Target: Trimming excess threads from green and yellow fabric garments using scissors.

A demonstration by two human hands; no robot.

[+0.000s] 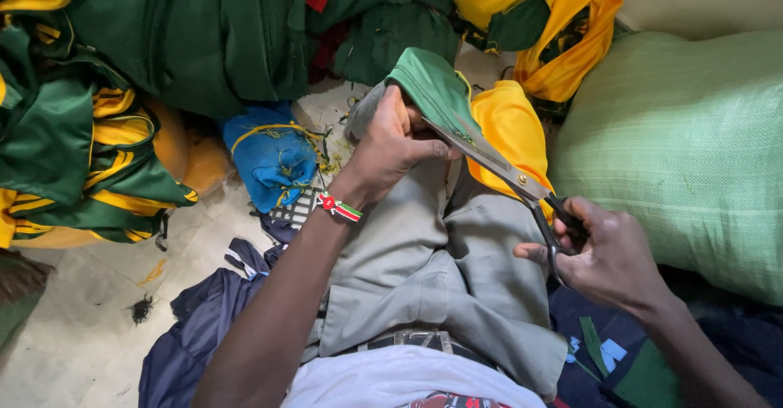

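Observation:
My left hand (390,145) pinches the edge of a green and yellow garment (440,90) held up over my knee. A beaded bracelet (340,207) circles that wrist. My right hand (608,253) grips the black handles of a pair of scissors (497,163). The blades point up and left, their tips meeting the green cloth just beside my left fingers. The yellow part of the garment (510,131) drapes behind the blades. I sit in grey trousers (424,253).
Heaps of green and yellow garments (147,57) lie at the left and top. A blue cloth bundle (273,155) sits on the pale floor (73,318). A large green woven sack (685,147) fills the right. Dark navy fabric (196,326) lies by my leg.

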